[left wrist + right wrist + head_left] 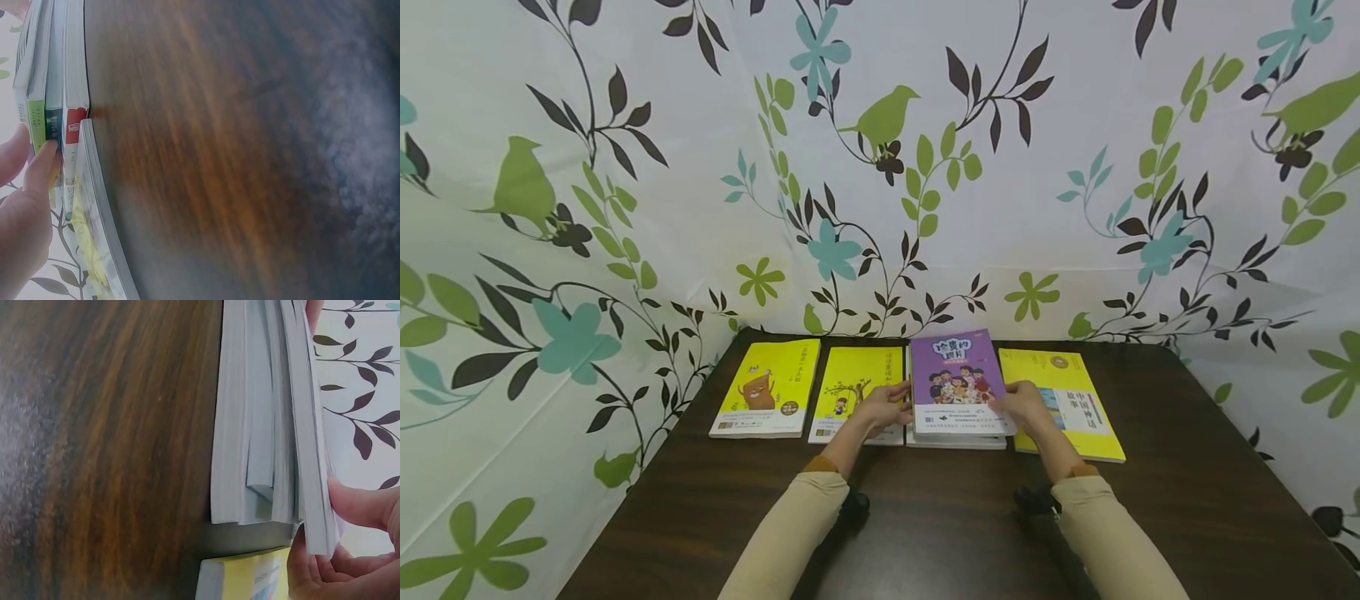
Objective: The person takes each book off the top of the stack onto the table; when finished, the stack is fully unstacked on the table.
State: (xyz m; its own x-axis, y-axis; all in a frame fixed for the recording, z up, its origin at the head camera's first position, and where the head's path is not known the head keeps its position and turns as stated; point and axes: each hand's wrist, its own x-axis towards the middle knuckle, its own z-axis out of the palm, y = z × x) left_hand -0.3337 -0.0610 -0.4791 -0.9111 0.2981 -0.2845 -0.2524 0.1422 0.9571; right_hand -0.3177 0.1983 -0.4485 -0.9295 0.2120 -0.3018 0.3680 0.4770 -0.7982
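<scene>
A purple-covered book (947,375) tops a stack of several books (958,444) in the middle of the row. My right hand (1024,403) pinches the right side of this purple book; in the right wrist view the thumb (362,503) lies on its cover and the fingers curl beneath it. At the stack's left side is my left hand (883,408). Its fingers (39,167) reach straight to the spines in the left wrist view, touching near a green spine (37,119) and a dark blue one. A red-banded spine (74,128) sits lowest.
Two yellow books, one with a brown cartoon figure (767,387) and one with a tree and swing (850,387), lie left of the stack. Another yellow book (1063,392) lies to its right. All rest on a dark wooden table (925,517) before a leaf-and-bird patterned cloth (880,208).
</scene>
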